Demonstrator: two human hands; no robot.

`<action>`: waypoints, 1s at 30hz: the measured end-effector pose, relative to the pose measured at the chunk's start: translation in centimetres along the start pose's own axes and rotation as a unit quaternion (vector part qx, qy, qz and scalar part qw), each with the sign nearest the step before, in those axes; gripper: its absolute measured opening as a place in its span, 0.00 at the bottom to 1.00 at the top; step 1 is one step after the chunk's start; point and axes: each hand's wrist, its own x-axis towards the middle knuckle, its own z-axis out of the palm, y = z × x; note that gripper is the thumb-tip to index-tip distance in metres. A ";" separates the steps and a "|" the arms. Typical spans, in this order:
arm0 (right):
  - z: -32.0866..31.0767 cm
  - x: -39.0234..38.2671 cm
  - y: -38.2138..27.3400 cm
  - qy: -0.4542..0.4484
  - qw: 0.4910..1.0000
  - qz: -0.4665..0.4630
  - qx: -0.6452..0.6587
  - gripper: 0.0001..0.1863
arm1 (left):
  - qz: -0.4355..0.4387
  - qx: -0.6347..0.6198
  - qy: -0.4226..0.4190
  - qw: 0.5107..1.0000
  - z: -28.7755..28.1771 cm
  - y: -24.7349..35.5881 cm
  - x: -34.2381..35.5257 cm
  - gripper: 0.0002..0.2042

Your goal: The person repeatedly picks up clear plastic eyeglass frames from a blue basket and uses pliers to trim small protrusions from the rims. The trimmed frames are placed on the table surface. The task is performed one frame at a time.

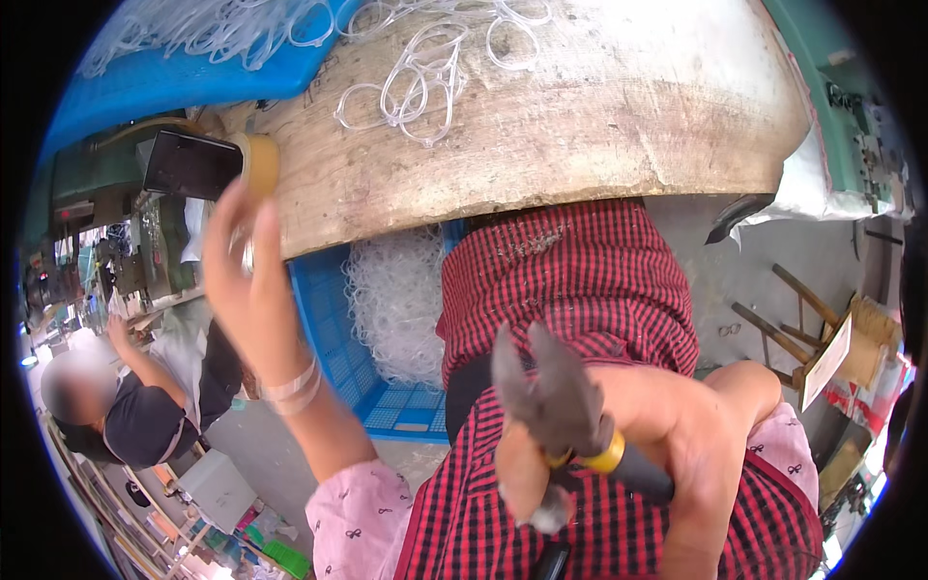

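My right hand (677,425), in front of my lap, is closed around a pair of cutting pliers (556,387) with black-and-yellow handles. Their grey jaws point up and stand slightly apart. My left hand (246,300) is raised off the table's left edge, fingers stretched and spread, a little blurred. Just beyond its fingertips are a roll of tan tape (259,166) and a dark phone (193,164). Clear plastic eyeglass-shaped frames (425,82) lie loosely at the table's middle, out of reach of both hands.
A worn wooden table (619,126) spans the front. At far left a blue tray (193,87) holds many clear frames. Below the table edge, a blue crate (333,338) contains more clear pieces. A wooden stool (860,348) stands right; another person (145,416) sits left.
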 end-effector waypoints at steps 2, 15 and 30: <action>0.8 0.3 0.9 0.004 0.999 -0.048 -0.020 0.48 | 0.060 0.042 0.012 0.997 4.0 0.2 1.7 0.10; -5.2 -7.1 0.5 0.387 0.862 0.252 -0.211 0.33 | 0.044 -0.079 0.050 0.995 10.5 -2.2 6.1 0.17; -6.1 -0.5 -0.8 0.054 0.513 -0.037 -0.856 0.35 | -0.238 -0.607 -0.266 0.710 4.9 6.5 -4.8 0.36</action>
